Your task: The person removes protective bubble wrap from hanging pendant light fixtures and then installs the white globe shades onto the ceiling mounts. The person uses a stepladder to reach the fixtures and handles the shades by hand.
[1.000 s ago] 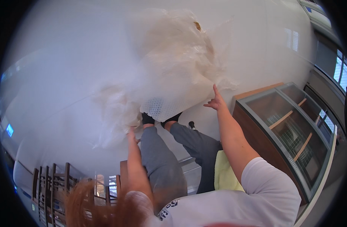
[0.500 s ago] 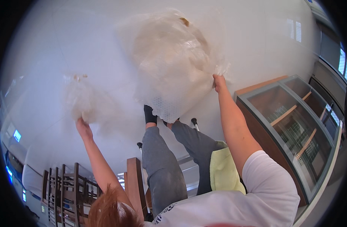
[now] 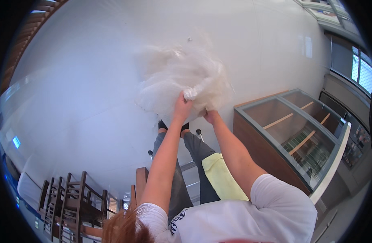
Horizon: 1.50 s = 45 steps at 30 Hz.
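Observation:
A bundle of clear bubble wrap (image 3: pixel 186 75) hangs in front of me, gathered loosely and smeared by motion. My left hand (image 3: pixel 182 107) is closed on a bunched, whitish fold near its middle. To the right and slightly lower, my right hand (image 3: pixel 211 116) grips the near edge of the same wrap, with the fingers partly hidden by it. Both arms reach forward over my legs. What, if anything, lies inside the bundle cannot be made out.
On my right stands a brown wooden cabinet (image 3: pixel 262 149) with glass panels. Dark slatted chairs (image 3: pixel 74 202) are at the lower left. A yellow-green cloth (image 3: pixel 222 176) lies over my right thigh. A small pale scrap (image 3: pixel 190 39) rests on the white floor (image 3: pixel 88 81) farther ahead.
My left hand has swung right from the far left with its crumpled plastic, joining the larger bundle. My right hand has come inward and nearer. The spread wrap is now more compact.

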Tool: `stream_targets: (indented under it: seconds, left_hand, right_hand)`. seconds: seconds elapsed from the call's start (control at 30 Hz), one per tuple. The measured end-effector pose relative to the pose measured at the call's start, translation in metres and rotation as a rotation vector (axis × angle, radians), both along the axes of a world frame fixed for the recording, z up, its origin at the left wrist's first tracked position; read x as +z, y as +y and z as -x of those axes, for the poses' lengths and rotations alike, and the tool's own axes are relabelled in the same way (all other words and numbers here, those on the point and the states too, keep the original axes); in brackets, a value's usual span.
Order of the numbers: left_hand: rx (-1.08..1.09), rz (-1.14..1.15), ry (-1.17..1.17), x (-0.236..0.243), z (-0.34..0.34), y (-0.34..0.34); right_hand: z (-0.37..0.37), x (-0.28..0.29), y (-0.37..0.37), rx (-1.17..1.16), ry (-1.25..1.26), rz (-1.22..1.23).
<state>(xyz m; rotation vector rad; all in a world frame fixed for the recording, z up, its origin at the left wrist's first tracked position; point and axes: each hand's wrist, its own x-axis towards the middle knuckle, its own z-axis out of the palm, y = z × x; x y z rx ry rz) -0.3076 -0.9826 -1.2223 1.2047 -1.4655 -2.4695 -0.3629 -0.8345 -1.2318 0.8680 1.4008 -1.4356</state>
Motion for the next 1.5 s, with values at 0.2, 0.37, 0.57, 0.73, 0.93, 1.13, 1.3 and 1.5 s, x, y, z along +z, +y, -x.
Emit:
stream_targets:
  seconds: [0.2,0.37,0.57,0.73,0.93,1.13,1.3,1.5]
  left_hand:
    - [-0.268,0.292,-0.218,0.088,-0.008,-0.026]
    - [-0.538,0.377,-0.13,0.145,-0.023,-0.023]
    - [-0.797,0.538,-0.034,0.201,-0.039,-0.007]
    - [-0.72,0.506,-0.008,0.252,-0.061,-0.011]
    - [-0.512,0.509,0.006,0.315,-0.087,-0.02]
    - [-0.271,0.67,0.093,0.361,-0.123,-0.055]
    - [0.166,0.771,0.193,0.391,-0.18,-0.088]
    - [0.455,0.907,0.102,0.437,-0.325,-0.174]
  right_hand:
    - [-0.015,0.121,-0.021,-0.089,-0.216,0.411]
    - [-0.024,0.174,-0.014,0.197,-0.156,0.379]
    - [-0.052,0.195,0.011,-0.003,-0.032,0.118]
    - [-0.051,0.231,0.016,0.135,0.078,0.184]
    - [-0.033,0.283,-0.011,0.357,0.091,0.306]
    - [-0.025,0.327,-0.074,0.564,0.115,0.506]
    - [-0.038,0.34,-0.153,1.022,0.427,0.596]
    - [-0.112,0.33,-0.275,1.152,0.716,0.829]
